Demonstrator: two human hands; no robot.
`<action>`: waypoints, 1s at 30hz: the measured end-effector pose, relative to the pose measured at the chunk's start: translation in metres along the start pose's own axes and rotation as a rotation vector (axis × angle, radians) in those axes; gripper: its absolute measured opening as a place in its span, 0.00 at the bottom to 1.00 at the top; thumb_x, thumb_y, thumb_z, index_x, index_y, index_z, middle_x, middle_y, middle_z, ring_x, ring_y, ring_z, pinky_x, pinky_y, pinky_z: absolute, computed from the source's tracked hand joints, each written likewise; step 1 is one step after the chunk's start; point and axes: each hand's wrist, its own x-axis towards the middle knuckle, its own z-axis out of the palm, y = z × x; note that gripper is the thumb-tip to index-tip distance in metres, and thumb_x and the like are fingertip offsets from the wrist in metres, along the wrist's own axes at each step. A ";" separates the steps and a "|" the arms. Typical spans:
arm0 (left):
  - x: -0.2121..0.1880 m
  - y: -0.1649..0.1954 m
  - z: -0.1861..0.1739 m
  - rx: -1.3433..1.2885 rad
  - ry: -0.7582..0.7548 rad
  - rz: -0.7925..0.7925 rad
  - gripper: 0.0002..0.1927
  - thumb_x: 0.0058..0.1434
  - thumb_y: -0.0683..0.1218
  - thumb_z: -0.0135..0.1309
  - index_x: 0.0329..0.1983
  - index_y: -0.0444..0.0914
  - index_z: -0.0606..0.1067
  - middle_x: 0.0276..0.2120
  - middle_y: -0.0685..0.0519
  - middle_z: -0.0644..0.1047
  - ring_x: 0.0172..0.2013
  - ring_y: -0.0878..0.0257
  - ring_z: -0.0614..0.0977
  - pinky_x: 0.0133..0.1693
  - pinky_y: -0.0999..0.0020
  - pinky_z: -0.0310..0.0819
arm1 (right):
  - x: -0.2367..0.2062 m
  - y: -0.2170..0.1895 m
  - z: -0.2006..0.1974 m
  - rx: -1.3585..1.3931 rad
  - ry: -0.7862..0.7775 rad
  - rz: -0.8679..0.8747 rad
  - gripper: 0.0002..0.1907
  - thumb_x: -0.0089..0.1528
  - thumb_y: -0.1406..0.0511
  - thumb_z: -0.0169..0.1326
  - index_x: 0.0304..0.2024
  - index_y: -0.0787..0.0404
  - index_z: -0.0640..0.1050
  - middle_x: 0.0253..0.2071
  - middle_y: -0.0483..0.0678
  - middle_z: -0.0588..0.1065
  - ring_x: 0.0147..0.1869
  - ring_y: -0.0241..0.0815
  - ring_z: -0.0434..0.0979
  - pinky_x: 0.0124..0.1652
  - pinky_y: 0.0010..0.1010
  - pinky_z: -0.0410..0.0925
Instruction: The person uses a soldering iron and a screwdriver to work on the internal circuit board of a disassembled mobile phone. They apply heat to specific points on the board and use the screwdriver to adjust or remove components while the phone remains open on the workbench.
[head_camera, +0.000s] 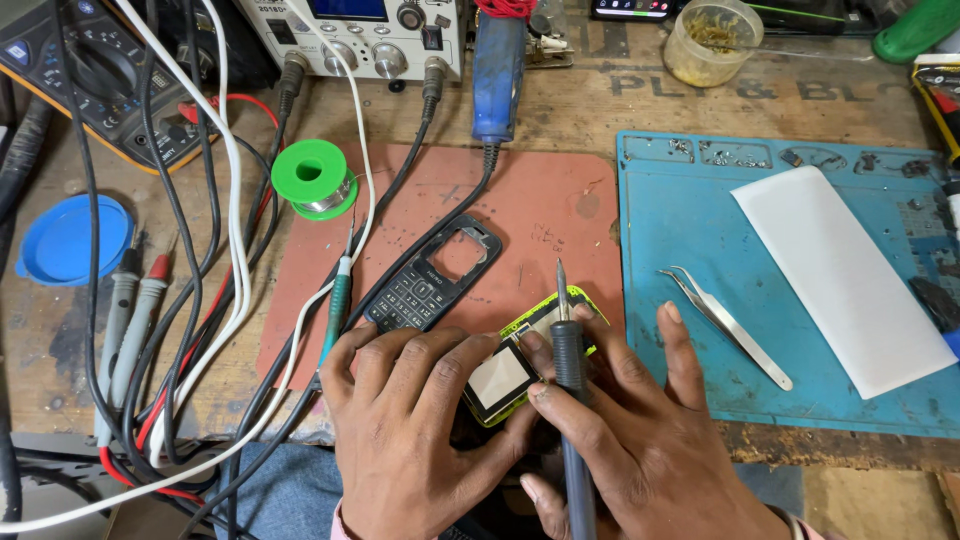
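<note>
Nearest the person, two hands work close together at the front edge of the counter (560, 100). The left hand (405, 430) has its fingers (455, 365) pressed down on one small phone board (525, 360) with a yellow-green rim and a pale square screen. The board lies on the red mat (540, 210), near its front edge. The right hand (640, 440) has its fingers curled tight around one dark soldering iron (568, 360), which stands up with its thin tip pointing away from the person, just above the board.

Just past the hands lies one black phone front (432, 275) with buttons and an open window hole. To the right, one blue mat (680, 240) holds two silver tweezers (725, 322) and one white sheet (845, 275). To the left lie two probes (135, 300) among many wires, and one blue lid (70, 240).

Farther back sit one green roll of solder wire (315, 178) and one yellow meter (100, 80). At the back, one clear tub (712, 42) holds small yellowish bits.
</note>
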 end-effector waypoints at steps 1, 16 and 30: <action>0.000 0.000 0.000 0.003 -0.004 -0.003 0.30 0.45 0.58 0.68 0.50 0.45 0.78 0.46 0.56 0.78 0.50 0.56 0.76 0.59 0.46 0.58 | -0.001 0.000 0.000 -0.002 -0.003 0.003 0.30 0.64 0.52 0.53 0.63 0.57 0.63 0.68 0.62 0.68 0.75 0.73 0.58 0.69 0.72 0.31; 0.000 0.000 -0.001 -0.005 0.001 -0.005 0.29 0.45 0.58 0.69 0.49 0.44 0.78 0.46 0.56 0.78 0.50 0.56 0.76 0.59 0.46 0.58 | -0.001 0.000 0.002 0.034 -0.030 0.008 0.29 0.65 0.52 0.52 0.63 0.56 0.62 0.68 0.61 0.68 0.77 0.71 0.55 0.68 0.75 0.27; 0.000 -0.002 -0.001 -0.008 0.009 0.005 0.28 0.45 0.57 0.69 0.48 0.44 0.78 0.46 0.57 0.78 0.50 0.56 0.76 0.58 0.47 0.59 | -0.001 0.000 0.005 0.036 -0.007 0.001 0.30 0.64 0.52 0.54 0.63 0.57 0.62 0.67 0.63 0.67 0.75 0.72 0.57 0.68 0.74 0.28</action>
